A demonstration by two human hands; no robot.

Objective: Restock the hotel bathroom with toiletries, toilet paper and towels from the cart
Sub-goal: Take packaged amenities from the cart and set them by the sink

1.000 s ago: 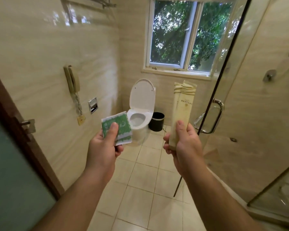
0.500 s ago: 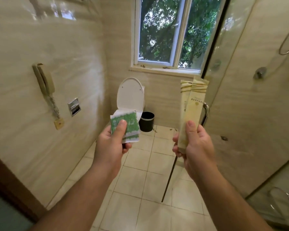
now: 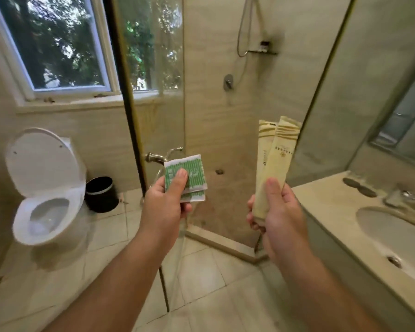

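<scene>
My left hand point(image 3: 164, 207) grips two small green-and-white toiletry packets point(image 3: 192, 173), thumb pressed on the front one. My right hand point(image 3: 277, 214) holds two long cream toiletry sachets point(image 3: 274, 159) upright by their lower ends. Both hands are raised at chest height in front of the glass shower enclosure point(image 3: 153, 97). The vanity counter point(image 3: 326, 200) with its sink basin point(image 3: 393, 233) lies just right of my right hand.
A white toilet point(image 3: 46, 188) with its lid up stands at the left, a black waste bin point(image 3: 101, 194) beside it. The open glass shower door edge point(image 3: 130, 111) with a handle point(image 3: 156, 157) stands ahead. A mirror point(image 3: 407, 130) hangs above the counter.
The view has swung to the right: the toilet and window slid left, and the shower interior, counter and sink came into view. Both hands keep the same grip on their packets.
</scene>
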